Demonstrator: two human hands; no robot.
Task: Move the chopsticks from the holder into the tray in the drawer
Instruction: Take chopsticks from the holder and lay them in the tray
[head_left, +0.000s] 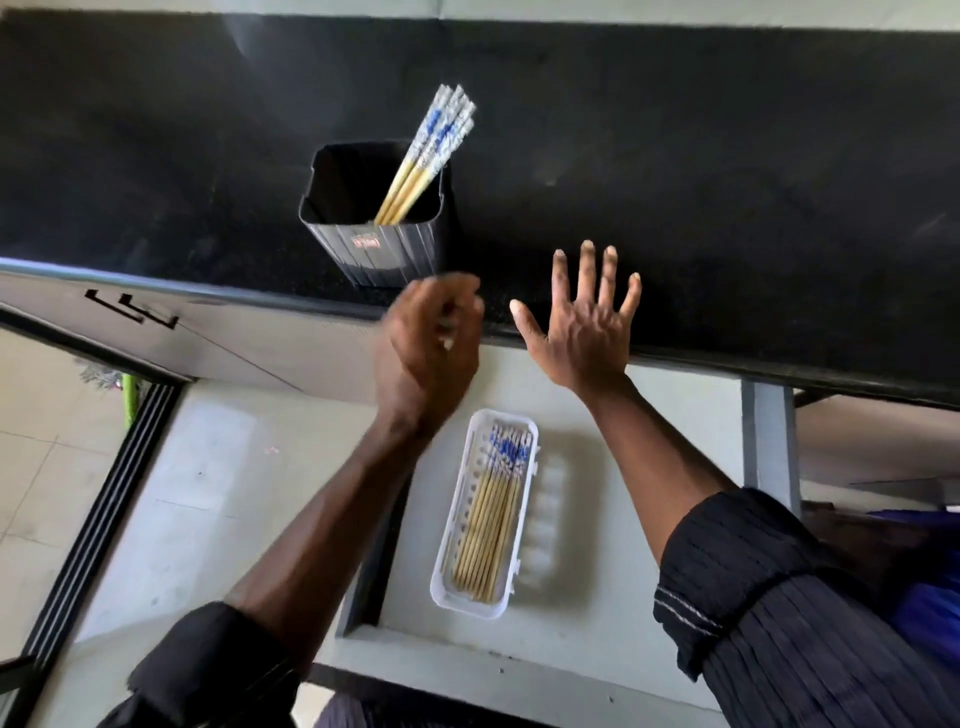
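Black holder (382, 249), red label unreadable | left hand (428, 351) curled, blurred, contents unclear | right hand (584, 332) splayed, empty

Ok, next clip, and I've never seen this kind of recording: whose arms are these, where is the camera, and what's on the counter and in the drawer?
There is no machine here. A person wears a wide-angle camera on the head, so you look down along their own two arms. The left hand is loosely curled and blurred near the counter edge; I cannot tell whether it holds anything. The right hand is spread open and empty. On the black counter stands a dark square holder with a few blue-patterned chopsticks leaning in it. Below, in the open drawer, a white tray already holds a row of matching chopsticks.
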